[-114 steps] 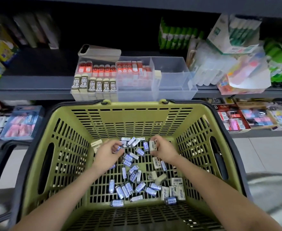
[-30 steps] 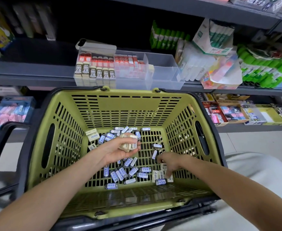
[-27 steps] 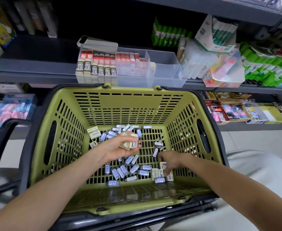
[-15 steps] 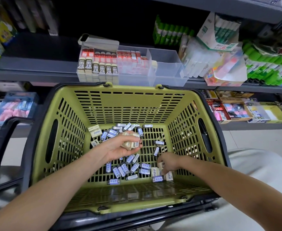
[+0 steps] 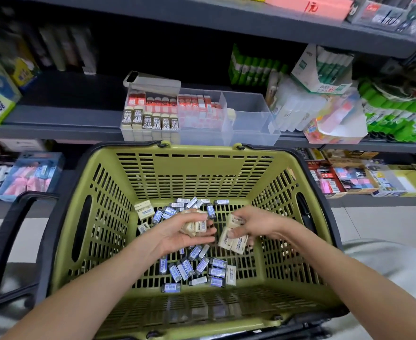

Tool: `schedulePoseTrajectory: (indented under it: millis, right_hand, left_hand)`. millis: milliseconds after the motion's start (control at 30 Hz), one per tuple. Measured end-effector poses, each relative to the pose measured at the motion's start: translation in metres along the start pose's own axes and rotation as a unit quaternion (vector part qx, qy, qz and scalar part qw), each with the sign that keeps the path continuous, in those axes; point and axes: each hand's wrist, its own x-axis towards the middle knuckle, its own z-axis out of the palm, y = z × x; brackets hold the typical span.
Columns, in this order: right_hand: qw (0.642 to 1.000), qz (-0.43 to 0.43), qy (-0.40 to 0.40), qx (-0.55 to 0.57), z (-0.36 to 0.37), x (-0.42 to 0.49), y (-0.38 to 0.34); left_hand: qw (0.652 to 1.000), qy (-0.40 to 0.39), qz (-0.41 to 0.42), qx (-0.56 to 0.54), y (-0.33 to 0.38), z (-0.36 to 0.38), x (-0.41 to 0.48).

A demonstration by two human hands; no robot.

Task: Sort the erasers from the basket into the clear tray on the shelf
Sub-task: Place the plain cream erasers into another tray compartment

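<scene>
Several small erasers, most in blue-and-white sleeves, lie scattered on the floor of the olive-green basket. My left hand is palm up above them and holds a small stack of cream erasers. My right hand hovers just to its right and pinches a few cream erasers that hang below its fingers. The clear tray stands on the shelf behind the basket; its left compartments hold rows of 2B erasers and red-sleeved erasers, and its right compartment looks bare.
A white case lies on top of the tray's back left. Green glue sticks and plastic packs crowd the shelf to the right. A blue box sits on the lower shelf at left. The basket's black handle juts out left.
My right hand has risen from the basket's floor with a few cream erasers and moved up next to my left hand, which keeps its stack.
</scene>
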Motion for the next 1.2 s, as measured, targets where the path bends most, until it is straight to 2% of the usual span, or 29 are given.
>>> schedulePoseTrajectory:
  millis: [133,200,267,367,433,500,633,733,833,933,1000,1133,1200]
  right_hand:
    - [0.97,-0.157,-0.005,0.185,-0.019,-0.026,-0.047]
    - [0.958,-0.208,-0.004,0.199,-0.018,-0.03,-0.071]
    - [0.958,-0.236,0.014,0.163,-0.015,-0.029,-0.089]
    - [0.962,-0.242,0.09,0.088,-0.012,-0.023,-0.107]
    - [0.955,-0.251,0.153,0.036,-0.013,-0.018,-0.115]
    - [0.943,-0.268,0.195,0.03,-0.014,-0.014,-0.121]
    - [0.922,-0.301,0.238,0.06,-0.008,-0.008,-0.124]
    - [0.901,-0.32,0.25,0.152,-0.004,-0.005,-0.127]
    - [0.864,-0.33,0.287,0.25,-0.01,-0.008,-0.135]
    - [0.839,-0.316,0.337,0.288,-0.032,-0.014,-0.139]
    - [0.842,-0.309,0.329,0.297,-0.056,-0.017,-0.136]
    - [0.832,-0.289,0.251,0.403,-0.109,-0.019,-0.122]
    - [0.848,-0.272,0.267,0.368,-0.13,-0.017,-0.116]
  left_hand:
    - [0.992,-0.033,-0.003,-0.119,0.011,0.008,-0.008]
    - [0.981,-0.074,-0.007,-0.181,0.014,0.015,-0.014]
    - [0.972,-0.114,-0.008,-0.206,0.016,0.019,-0.019]
    - [0.959,-0.151,0.0,-0.241,0.022,0.022,-0.026]
    - [0.946,-0.166,0.006,-0.28,0.027,0.024,-0.031]
    - [0.937,-0.172,0.018,-0.305,0.032,0.026,-0.034]
    - [0.931,-0.2,0.046,-0.302,0.042,0.03,-0.042]
    - [0.924,-0.224,0.065,-0.302,0.048,0.032,-0.048]
    - [0.916,-0.238,0.068,-0.315,0.054,0.036,-0.052]
    - [0.915,-0.224,0.078,-0.328,0.062,0.037,-0.056]
    - [0.92,-0.205,0.09,-0.322,0.07,0.038,-0.058]
    - [0.922,-0.187,0.104,-0.321,0.089,0.042,-0.061]
    - [0.923,-0.177,0.115,-0.321,0.1,0.047,-0.061]
